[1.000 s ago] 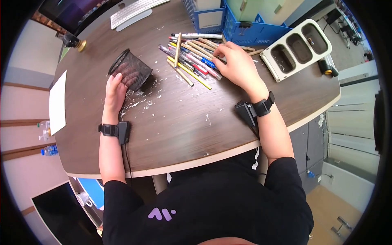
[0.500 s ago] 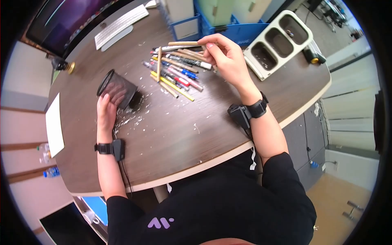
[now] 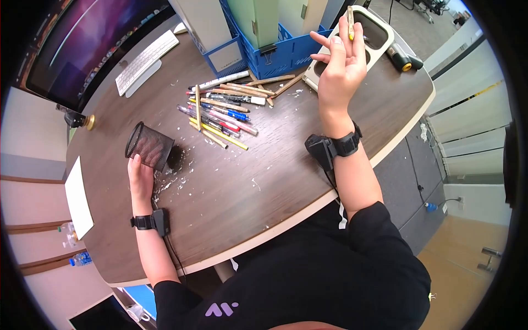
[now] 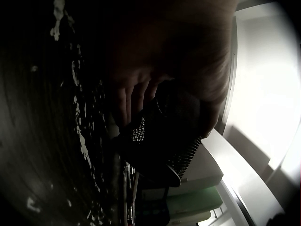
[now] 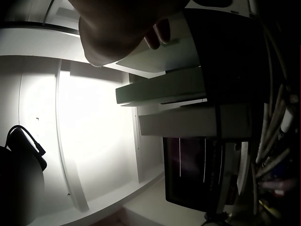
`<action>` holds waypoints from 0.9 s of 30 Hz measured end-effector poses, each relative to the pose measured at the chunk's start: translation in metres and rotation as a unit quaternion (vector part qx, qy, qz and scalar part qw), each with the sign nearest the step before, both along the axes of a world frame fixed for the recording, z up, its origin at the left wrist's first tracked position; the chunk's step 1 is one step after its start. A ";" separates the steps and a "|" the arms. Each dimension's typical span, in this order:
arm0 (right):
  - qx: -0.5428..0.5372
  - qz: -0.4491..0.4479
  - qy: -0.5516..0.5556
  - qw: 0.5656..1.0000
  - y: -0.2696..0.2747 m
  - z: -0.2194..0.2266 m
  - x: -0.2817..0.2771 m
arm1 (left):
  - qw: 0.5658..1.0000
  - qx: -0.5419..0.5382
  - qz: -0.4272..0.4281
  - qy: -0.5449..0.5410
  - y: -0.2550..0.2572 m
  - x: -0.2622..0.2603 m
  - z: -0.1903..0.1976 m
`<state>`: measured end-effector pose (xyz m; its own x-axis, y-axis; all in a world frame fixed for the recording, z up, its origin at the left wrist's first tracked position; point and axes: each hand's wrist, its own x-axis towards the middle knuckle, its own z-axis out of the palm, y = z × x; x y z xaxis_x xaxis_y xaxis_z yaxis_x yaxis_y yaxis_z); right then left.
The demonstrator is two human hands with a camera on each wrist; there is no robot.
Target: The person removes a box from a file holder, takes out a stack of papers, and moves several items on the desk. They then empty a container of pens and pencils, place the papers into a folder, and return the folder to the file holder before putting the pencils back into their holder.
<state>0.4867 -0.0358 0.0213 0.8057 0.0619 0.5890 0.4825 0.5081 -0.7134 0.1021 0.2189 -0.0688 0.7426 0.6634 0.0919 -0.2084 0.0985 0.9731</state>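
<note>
My left hand (image 3: 141, 179) grips a black mesh pen cup (image 3: 151, 147), thumb on its near side. The cup is tilted, with its mouth toward the upper left. Dark fingers curve round the mesh in the left wrist view. Raised over the cream three-compartment tray (image 3: 378, 52), my right hand (image 3: 338, 77) holds a short wooden pencil (image 3: 351, 25) between its fingers, yellow end toward the palm. Its other fingers spread leftward. Between the hands lies a loose pile of pens and pencils, among them a blue pen (image 3: 239, 116) and a yellow pencil (image 3: 231, 138).
Blue file holders (image 3: 275, 58) with folders stand behind the pile. At the back left are a keyboard (image 3: 147, 61) and a monitor (image 3: 88, 44). White shavings (image 3: 170, 181) litter the tabletop near the cup. A dark cylindrical object (image 3: 404, 61) lies beyond the tray.
My right hand has taken a wooden pencil from the pile, moved right over the tray and turned it upright. The left hand keeps the cup; the head view has shifted.
</note>
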 end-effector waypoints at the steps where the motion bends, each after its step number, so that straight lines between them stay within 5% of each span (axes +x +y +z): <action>1: 0.005 0.007 -0.001 1.000 0.001 -0.001 0.000 | 1.000 -0.003 0.002 0.003 0.000 -0.001 0.000; 11: -0.009 0.046 0.005 0.999 0.000 -0.003 0.010 | 0.999 -0.015 0.029 -0.002 -0.005 0.001 0.002; 16: -0.116 0.041 -0.026 0.992 -0.007 -0.001 0.011 | 0.999 -0.022 0.024 0.005 -0.004 0.000 0.003; 18: -0.225 0.142 -0.027 0.964 -0.003 -0.003 0.001 | 0.999 -0.021 0.031 0.002 -0.003 0.000 0.000; 20: -0.317 0.135 -0.080 0.935 0.013 -0.019 -0.011 | 0.999 -0.013 0.029 0.004 -0.003 0.000 0.001; 24: -0.608 0.027 -0.221 0.762 0.019 -0.050 -0.018 | 1.000 0.004 0.021 0.012 -0.004 0.001 0.002; 27: -0.620 0.034 -0.213 0.754 0.023 -0.052 -0.022 | 1.000 -0.013 0.022 0.001 -0.004 0.002 0.001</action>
<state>0.4645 -0.0129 -0.0304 0.5303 0.8106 0.2483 0.8046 -0.3890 -0.4485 0.1036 0.2152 -0.0682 0.7127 0.6977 0.0726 -0.2116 0.1151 0.9706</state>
